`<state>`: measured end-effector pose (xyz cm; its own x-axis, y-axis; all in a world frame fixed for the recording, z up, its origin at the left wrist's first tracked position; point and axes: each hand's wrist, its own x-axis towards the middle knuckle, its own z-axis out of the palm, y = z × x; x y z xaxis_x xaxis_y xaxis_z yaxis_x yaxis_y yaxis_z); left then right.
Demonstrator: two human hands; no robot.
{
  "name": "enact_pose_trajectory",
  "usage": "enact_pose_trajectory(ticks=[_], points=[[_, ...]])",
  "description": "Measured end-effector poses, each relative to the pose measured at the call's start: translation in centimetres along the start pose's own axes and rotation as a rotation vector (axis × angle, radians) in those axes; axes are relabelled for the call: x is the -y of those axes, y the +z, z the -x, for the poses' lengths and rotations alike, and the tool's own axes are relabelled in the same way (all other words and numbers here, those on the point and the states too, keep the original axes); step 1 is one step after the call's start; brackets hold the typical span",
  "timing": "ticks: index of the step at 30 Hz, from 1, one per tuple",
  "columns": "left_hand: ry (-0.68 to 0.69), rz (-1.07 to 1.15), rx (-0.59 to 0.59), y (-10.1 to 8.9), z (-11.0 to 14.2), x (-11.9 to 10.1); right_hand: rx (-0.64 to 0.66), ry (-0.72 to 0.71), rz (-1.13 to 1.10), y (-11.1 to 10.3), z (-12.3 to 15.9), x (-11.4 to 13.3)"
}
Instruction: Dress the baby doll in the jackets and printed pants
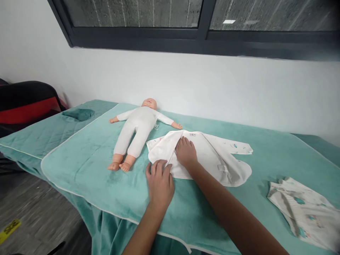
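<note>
A white baby garment [212, 156] lies spread on a teal blanket [87, 156]. My left hand [159, 182] rests flat, fingers apart, on the garment's lower left edge. My right hand [186, 151] lies flat on the garment's middle, fingers stretched toward the collar. A baby doll [136, 129] in a white suit lies on its back just left of the garment, arms out, feet toward me.
A second patterned cloth [300, 209] lies crumpled at the right of the teal table cover [278, 156]. A black and red object [26, 102] stands at far left. A white wall and a dark window frame are behind. Grey floor lies lower left.
</note>
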<state>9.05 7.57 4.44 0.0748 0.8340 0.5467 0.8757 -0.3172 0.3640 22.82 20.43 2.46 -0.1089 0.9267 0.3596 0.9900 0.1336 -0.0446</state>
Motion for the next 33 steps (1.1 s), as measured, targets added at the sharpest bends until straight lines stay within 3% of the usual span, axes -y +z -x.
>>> enact_pose_trajectory(ticks=[9, 16, 24, 33], points=[[0.139, 0.167, -0.125, 0.5, 0.6, 0.4, 0.037, 0.004, -0.016, -2.2, 3.6, 2.8], [0.153, 0.131, -0.085, 0.5, 0.7, 0.1, 0.071, -0.054, -0.077, -3.2, 6.6, 3.8], [0.113, 0.091, -0.049, 0.6, 0.8, 0.2, 0.207, -0.144, -0.079, -5.2, 8.9, 3.8], [0.074, 0.047, 0.016, 0.5, 0.7, 0.1, 0.195, -0.172, -0.092, -5.6, 11.1, 4.0]])
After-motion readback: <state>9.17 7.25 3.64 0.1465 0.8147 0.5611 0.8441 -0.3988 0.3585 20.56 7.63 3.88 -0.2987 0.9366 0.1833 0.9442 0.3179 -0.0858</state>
